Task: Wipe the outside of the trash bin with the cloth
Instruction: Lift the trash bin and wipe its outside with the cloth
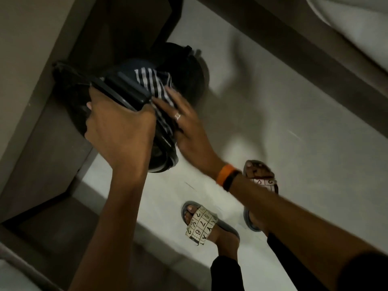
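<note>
A dark round trash bin (pixel 189 80) with a black liner stands on the pale floor under a wooden desk. My left hand (pixel 119 127) grips the bin's rim and raised lid at its near edge. My right hand (pixel 186 127) lies flat on a navy and white striped cloth (pixel 153 85), pressing it against the bin's outer side just below the rim. The cloth drapes over the rim. Most of the bin's lower body is hidden by my hands and by shadow.
The brown wooden desk panel (pixel 37 133) stands tight against the bin on the left. A bed frame (pixel 294 38) with white bedding runs along the upper right. My feet in patterned sandals (pixel 201 223) stand on the pale floor (pixel 294 143) right of the bin.
</note>
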`<act>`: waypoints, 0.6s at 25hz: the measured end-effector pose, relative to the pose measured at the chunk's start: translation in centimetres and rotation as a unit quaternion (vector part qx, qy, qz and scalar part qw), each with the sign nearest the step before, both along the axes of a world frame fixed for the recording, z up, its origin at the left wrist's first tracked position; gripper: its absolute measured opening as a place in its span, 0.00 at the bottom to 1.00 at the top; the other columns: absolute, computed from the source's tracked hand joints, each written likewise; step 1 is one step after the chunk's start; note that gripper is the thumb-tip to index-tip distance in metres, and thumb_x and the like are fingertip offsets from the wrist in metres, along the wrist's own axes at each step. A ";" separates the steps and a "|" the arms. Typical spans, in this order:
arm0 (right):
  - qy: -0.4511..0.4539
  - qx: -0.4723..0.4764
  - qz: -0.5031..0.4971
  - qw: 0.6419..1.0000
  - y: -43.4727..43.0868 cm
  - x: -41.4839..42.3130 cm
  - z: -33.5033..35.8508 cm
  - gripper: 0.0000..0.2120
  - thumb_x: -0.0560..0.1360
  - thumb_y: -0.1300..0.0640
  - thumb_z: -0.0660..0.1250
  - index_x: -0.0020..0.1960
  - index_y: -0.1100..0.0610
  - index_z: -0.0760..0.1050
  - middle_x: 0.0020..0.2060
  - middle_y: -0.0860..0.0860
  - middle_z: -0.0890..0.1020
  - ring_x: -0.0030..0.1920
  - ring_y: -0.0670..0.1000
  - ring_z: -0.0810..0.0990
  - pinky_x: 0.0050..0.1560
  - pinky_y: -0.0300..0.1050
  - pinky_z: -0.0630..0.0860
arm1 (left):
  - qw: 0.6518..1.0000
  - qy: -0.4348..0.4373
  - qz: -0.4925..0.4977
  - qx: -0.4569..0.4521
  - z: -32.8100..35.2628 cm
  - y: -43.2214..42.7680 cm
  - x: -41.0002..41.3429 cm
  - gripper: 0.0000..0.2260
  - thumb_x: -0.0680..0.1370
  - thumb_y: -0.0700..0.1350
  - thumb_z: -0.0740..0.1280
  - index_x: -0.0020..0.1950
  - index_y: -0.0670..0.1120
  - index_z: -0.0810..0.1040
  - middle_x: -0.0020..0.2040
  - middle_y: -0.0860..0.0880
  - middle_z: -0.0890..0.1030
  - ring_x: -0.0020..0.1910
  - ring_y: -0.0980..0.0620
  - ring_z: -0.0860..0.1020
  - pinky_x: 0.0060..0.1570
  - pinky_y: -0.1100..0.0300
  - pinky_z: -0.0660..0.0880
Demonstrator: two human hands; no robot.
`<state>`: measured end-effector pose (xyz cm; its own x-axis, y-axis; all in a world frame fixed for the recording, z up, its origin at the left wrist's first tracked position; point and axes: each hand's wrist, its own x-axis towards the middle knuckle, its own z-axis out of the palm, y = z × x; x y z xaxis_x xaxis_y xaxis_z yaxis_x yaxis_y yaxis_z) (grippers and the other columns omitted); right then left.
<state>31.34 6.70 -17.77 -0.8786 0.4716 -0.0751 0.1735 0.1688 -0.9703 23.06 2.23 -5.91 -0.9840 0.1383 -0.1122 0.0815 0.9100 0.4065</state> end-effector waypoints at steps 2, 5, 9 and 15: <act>0.001 -0.026 0.010 1.000 -0.8 0.9 -0.8 0.29 0.81 0.72 0.57 0.78 0.52 0.65 0.83 0.58 0.59 0.84 0.59 0.55 0.85 0.57 0.53 | 1.000 -0.013 0.000 0.018 0.0 -0.7 0.7 0.30 0.72 0.46 0.76 0.72 0.48 0.70 0.66 0.51 0.79 0.62 0.54 0.78 0.44 0.84 0.62; -0.114 -0.204 -0.126 0.964 4.2 -2.7 -6.4 0.25 0.82 0.58 0.55 0.79 0.56 0.64 0.83 0.59 0.58 0.83 0.60 0.57 0.83 0.62 0.58 | 1.000 -0.006 0.007 0.019 -0.2 -1.0 0.8 0.31 0.72 0.45 0.77 0.72 0.47 0.70 0.66 0.50 0.79 0.62 0.53 0.78 0.40 0.89 0.61; -0.165 -0.457 -0.188 0.854 8.4 -4.3 -13.2 0.35 0.84 0.34 0.45 0.84 0.53 0.50 0.84 0.54 0.55 0.84 0.55 0.56 0.85 0.58 0.53 | 1.000 0.024 0.008 -0.004 -0.7 -0.8 0.5 0.33 0.68 0.49 0.80 0.70 0.46 0.73 0.69 0.47 0.73 0.66 0.48 0.75 0.58 0.67 0.71; -0.211 -0.493 -0.194 0.821 -0.5 -1.5 -4.9 0.21 0.85 0.49 0.53 0.77 0.42 0.63 0.74 0.59 0.75 0.69 0.64 0.78 0.63 0.67 0.80 | 0.987 0.001 -0.051 -0.151 0.4 -2.4 3.5 0.34 0.69 0.46 0.78 0.72 0.44 0.70 0.72 0.46 0.69 0.72 0.42 0.65 0.58 0.47 0.75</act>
